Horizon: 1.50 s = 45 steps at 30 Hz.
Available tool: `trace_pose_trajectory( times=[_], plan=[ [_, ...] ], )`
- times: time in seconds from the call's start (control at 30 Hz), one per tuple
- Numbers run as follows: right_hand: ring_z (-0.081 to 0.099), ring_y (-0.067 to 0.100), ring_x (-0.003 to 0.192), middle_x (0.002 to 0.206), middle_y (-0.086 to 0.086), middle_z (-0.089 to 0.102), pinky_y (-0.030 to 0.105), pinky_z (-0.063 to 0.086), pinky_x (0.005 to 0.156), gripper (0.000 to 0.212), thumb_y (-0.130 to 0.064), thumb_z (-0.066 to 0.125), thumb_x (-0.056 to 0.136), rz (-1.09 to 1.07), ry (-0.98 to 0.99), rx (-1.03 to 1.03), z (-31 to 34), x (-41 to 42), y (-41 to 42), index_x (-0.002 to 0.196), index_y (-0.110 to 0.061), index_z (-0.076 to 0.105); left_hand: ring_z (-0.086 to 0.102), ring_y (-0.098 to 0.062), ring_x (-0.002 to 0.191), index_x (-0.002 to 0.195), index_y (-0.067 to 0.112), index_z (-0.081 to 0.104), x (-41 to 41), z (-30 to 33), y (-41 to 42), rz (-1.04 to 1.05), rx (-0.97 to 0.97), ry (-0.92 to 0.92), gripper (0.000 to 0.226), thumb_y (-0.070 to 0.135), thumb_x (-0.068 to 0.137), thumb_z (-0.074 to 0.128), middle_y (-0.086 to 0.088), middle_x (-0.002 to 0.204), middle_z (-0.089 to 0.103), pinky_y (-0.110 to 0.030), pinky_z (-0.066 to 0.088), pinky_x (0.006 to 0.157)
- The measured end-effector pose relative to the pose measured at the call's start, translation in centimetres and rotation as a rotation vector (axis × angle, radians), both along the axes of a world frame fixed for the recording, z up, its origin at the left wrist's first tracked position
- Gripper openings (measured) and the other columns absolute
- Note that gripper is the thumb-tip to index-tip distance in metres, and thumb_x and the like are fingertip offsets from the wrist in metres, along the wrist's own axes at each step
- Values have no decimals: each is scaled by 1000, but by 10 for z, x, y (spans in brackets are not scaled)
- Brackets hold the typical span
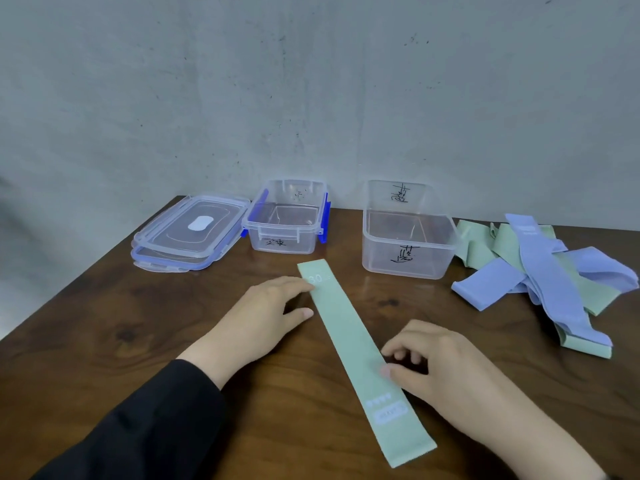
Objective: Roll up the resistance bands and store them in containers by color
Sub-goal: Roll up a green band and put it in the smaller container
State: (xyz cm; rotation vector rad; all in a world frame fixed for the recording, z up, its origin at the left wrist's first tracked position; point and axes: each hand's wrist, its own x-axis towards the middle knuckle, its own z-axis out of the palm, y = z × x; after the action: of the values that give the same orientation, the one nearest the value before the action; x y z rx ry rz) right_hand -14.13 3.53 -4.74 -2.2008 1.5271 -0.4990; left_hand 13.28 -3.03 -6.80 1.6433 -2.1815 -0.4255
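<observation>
A green band [360, 355] lies flat on the wooden table [104, 323]. The left hand [266, 313] touches its far end; the right hand [433, 362] rests on its middle. Two open clear boxes [285, 220] [407, 233] stand beyond, stacked lids [190, 230] far left, loose bands [547, 271] right.

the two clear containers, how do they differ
The left container has blue latches on its sides; the right container shows none. The left one looks smaller and stands beside the stacked lids; the right one stands next to the pile of bands. Both are clear plastic, lidless, hand-marked in black, and hold no bands.
</observation>
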Motion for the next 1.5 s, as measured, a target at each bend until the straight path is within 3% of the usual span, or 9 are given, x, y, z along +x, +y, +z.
trace_pose_trajectory(
  times=[0.17,0.43,0.57,0.67,0.77,0.87,1.13,1.27,1.5],
  plan=[
    [41,-1,112,109,-29,48,22,32,100,33,-56,56,91,99,52,-49,-8,11,2,120,-42,61,18,2,147,149,38,37,-12,-10,-13,-70,16,-87,48,44,102,42,22,158,26,-37,11,124],
    [39,-4,116,117,-32,46,20,33,104,36,-56,55,91,89,35,-57,-13,18,2,123,-41,60,15,-2,149,154,35,28,-26,-10,-28,-57,5,-168,48,40,106,29,18,161,23,-40,8,124],
    [39,-8,120,120,-34,49,23,30,111,33,-55,53,92,102,23,-90,-15,16,5,121,-42,61,26,-5,147,150,34,36,-27,-8,-25,-39,-31,-121,45,39,105,37,14,158,32,-37,15,123],
    [28,-21,123,125,-37,48,20,21,116,34,-57,52,91,117,29,-123,-16,13,12,121,-44,59,48,-10,133,134,30,55,-27,-5,-12,-41,-105,-31,35,38,100,51,12,145,51,-35,37,114],
    [36,-10,125,122,-35,50,17,26,110,26,-57,54,91,163,-33,-138,-15,12,26,113,-45,61,55,-6,110,114,29,60,-28,-4,8,-81,-134,24,21,40,96,57,15,123,55,-34,47,99],
    [52,8,112,109,-24,55,21,36,98,7,-46,60,94,291,-96,-102,-15,13,41,96,-40,63,52,-5,104,104,30,58,-27,-5,36,-158,-145,69,18,44,92,60,18,113,49,-33,46,96],
    [48,8,117,108,-22,54,19,32,100,7,-44,65,91,359,-48,-39,-17,11,48,87,-38,65,51,-5,102,89,32,61,-19,-2,105,-422,-121,-24,6,36,94,60,19,106,52,-23,34,99],
    [46,6,118,108,-23,55,22,34,102,4,-42,66,90,347,-49,-40,-18,13,49,87,-41,65,47,-4,106,92,33,61,-18,1,122,-435,-102,-46,12,46,93,58,20,109,52,-16,27,102],
    [48,4,115,106,-24,56,23,34,103,5,-38,68,90,317,-81,-22,-17,15,49,86,-37,70,48,-3,101,87,34,58,-27,-1,127,-380,-143,-72,8,39,94,59,20,104,51,-27,34,101]
  ],
)
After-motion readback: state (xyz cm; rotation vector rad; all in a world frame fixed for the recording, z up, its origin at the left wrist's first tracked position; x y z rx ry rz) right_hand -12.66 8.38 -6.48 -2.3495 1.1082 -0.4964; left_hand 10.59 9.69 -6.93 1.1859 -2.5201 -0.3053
